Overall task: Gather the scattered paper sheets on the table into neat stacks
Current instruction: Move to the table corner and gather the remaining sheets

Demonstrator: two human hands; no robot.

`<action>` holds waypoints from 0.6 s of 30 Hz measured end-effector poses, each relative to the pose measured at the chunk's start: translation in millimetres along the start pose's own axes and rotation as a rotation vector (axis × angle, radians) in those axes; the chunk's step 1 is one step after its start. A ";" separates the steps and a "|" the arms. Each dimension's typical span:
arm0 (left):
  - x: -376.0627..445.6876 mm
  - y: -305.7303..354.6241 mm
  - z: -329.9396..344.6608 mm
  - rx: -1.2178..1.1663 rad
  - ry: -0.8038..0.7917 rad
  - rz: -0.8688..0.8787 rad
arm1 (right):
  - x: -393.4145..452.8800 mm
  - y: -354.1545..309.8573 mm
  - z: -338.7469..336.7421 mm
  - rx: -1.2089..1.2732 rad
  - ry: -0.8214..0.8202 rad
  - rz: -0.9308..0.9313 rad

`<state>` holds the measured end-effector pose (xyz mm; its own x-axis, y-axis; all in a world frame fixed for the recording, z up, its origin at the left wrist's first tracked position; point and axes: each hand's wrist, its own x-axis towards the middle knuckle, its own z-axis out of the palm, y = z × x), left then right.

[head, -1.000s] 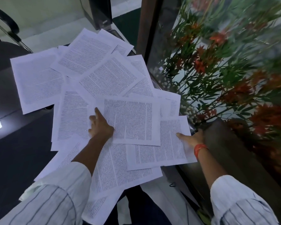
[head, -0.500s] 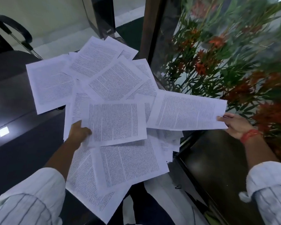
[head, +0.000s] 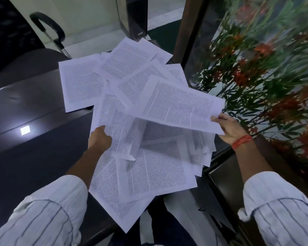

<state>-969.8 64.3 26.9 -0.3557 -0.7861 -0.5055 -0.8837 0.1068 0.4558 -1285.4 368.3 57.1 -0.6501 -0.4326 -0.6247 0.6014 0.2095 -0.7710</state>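
Several printed white paper sheets [head: 155, 167] lie overlapping across the right part of a dark table [head: 34, 157]. My right hand [head: 228, 129] pinches the near right corner of one sheet [head: 181, 105], held lifted above the pile. My left hand [head: 100, 139] grips the left edge of another sheet [head: 124, 134], raised and bent downward on its right side. More sheets [head: 80, 84] spread toward the table's far end.
A black office chair with a curved armrest [head: 46, 27] stands beyond the far left of the table. A glass panel with green and red plants [head: 265, 71] runs along the right. A dark ledge [head: 226, 176] borders the table's right edge.
My right hand has carried its sheet leftward over the pile. My left hand has lifted its sheet off the pile, so it now bends in the air.
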 end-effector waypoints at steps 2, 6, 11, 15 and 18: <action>-2.3 0.1 -1.4 0.038 0.018 0.024 | 0.1 -9.1 4.0 0.045 -0.011 -0.041; -8.6 9.9 -2.8 0.059 0.000 0.070 | 2.4 -19.3 16.8 0.030 -0.048 -0.068; -19.5 26.2 -1.0 -0.218 -0.068 0.047 | 3.8 13.3 54.2 -0.193 -0.085 -0.054; -35.4 11.0 13.0 -0.221 -0.179 0.053 | 14.2 60.2 65.8 -0.452 -0.037 -0.054; -46.9 -7.9 22.9 -0.281 -0.111 -0.054 | 24.8 79.6 69.8 -0.825 -0.004 -0.133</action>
<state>-953.0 114.3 30.2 -0.3552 -0.7132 -0.6043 -0.7889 -0.1181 0.6031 -1221.3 313.1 -11.1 -0.6894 -0.5019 -0.5224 -0.0143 0.7304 -0.6829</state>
